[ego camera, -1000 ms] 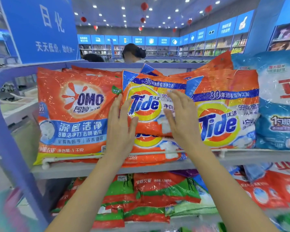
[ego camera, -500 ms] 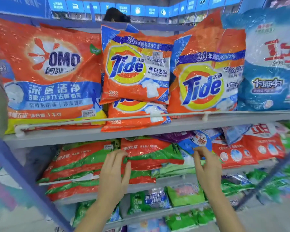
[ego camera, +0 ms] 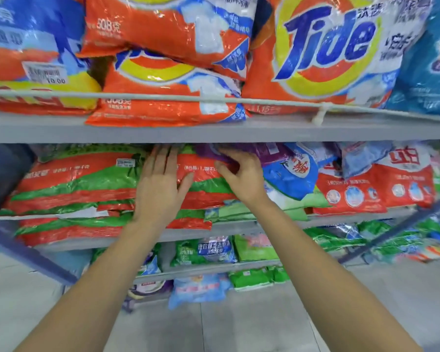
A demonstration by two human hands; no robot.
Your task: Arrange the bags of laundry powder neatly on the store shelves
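On the middle shelf (ego camera: 234, 228), red-green bags (ego camera: 74, 184) lie stacked at left. The left hand (ego camera: 160, 191), grip wide, presses flat on them. The right hand (ego camera: 241, 176) pinches a purple bag (ego camera: 272, 152) lying across them. Further right a blue bag (ego camera: 290, 179) sits askew, so most tidying seems left.

We saw a red-and-green bag (ego camera: 205, 191) lying flat atop its stack on the middle shelf (ego camera: 234, 231). A crumpled purple bag (ego camera: 269, 152) lay at its one o'clock, overlapping its top corner.
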